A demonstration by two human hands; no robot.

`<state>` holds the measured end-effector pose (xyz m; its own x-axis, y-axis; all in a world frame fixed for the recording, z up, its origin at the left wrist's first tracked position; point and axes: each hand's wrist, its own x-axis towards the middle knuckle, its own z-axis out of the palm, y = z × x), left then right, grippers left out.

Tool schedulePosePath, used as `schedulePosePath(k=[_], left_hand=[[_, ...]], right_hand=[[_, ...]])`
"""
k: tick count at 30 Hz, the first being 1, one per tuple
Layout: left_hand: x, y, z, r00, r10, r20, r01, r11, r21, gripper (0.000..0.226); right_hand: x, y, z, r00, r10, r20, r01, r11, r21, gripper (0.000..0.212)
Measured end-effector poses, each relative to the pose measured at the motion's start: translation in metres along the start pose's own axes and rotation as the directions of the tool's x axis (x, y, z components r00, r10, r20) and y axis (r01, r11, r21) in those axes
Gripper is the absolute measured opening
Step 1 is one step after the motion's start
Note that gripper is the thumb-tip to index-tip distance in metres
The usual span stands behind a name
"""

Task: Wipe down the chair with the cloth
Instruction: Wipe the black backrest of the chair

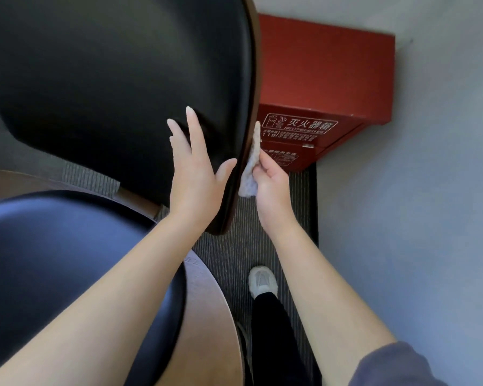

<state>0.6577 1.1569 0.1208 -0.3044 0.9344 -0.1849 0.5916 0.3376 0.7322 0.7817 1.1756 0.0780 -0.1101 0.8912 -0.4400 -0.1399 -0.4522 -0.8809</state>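
Note:
A chair (101,79) with a black padded backrest and a dark brown wooden shell fills the upper left. My left hand (195,168) lies flat with spread fingers against the padded side, near the backrest's right edge. My right hand (271,185) is on the other side of that edge, pinching a small pale cloth (253,160). The cloth is pressed against the wooden back of the shell. Part of the cloth is hidden behind the chair's edge.
A second dark seat (67,263) with a wooden rim sits at lower left. A red fire extinguisher box (324,87) stands against the pale wall (416,190) right behind the chair. My foot in a white shoe (262,281) rests on striped dark carpet (234,254).

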Motion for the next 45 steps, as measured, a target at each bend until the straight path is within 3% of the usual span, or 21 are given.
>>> schedulePosePath(k=[4, 9, 16, 22, 26, 33, 38, 45], left_hand=[[0.016, 0.042, -0.013, 0.993, 0.099, -0.058, -0.099, 0.995, 0.000, 0.085], [0.040, 0.067, -0.027, 0.986, 0.113, -0.124, -0.112, 0.994, 0.018, 0.073], [0.088, 0.099, -0.054, 0.982, -0.057, -0.180, 0.047, 0.997, -0.062, 0.074], [0.109, 0.103, -0.064, 0.976, -0.171, -0.132, 0.171, 0.985, -0.016, 0.083], [0.110, 0.102, -0.065, 0.976, -0.201, -0.088, 0.202, 0.979, 0.000, 0.083], [0.111, 0.105, -0.069, 0.974, -0.224, -0.030, 0.225, 0.974, 0.029, 0.084], [0.113, 0.105, -0.070, 0.976, -0.217, 0.000, 0.217, 0.975, 0.035, 0.085], [0.115, 0.099, -0.068, 0.982, -0.189, 0.024, 0.189, 0.982, 0.005, 0.086]], right_hand=[[0.016, -0.050, 0.006, 0.996, -0.079, 0.033, 0.078, 0.996, 0.049, 0.045], [0.041, -0.102, 0.009, 0.972, -0.166, 0.165, 0.157, 0.985, 0.067, 0.045], [0.088, -0.172, 0.028, 0.914, -0.140, 0.380, 0.108, 0.989, 0.104, 0.044], [0.117, -0.197, 0.052, 0.850, -0.009, 0.527, 0.010, 1.000, 0.000, 0.046], [0.110, -0.199, 0.038, 0.837, 0.003, 0.547, -0.006, 1.000, 0.003, 0.045], [0.141, -0.219, 0.080, 0.836, 0.096, 0.541, -0.069, 0.995, -0.070, 0.046], [0.123, -0.216, 0.052, 0.832, 0.121, 0.541, -0.052, 0.989, -0.140, 0.043], [0.147, -0.240, 0.103, 0.860, 0.151, 0.488, -0.023, 0.966, -0.258, 0.041]])
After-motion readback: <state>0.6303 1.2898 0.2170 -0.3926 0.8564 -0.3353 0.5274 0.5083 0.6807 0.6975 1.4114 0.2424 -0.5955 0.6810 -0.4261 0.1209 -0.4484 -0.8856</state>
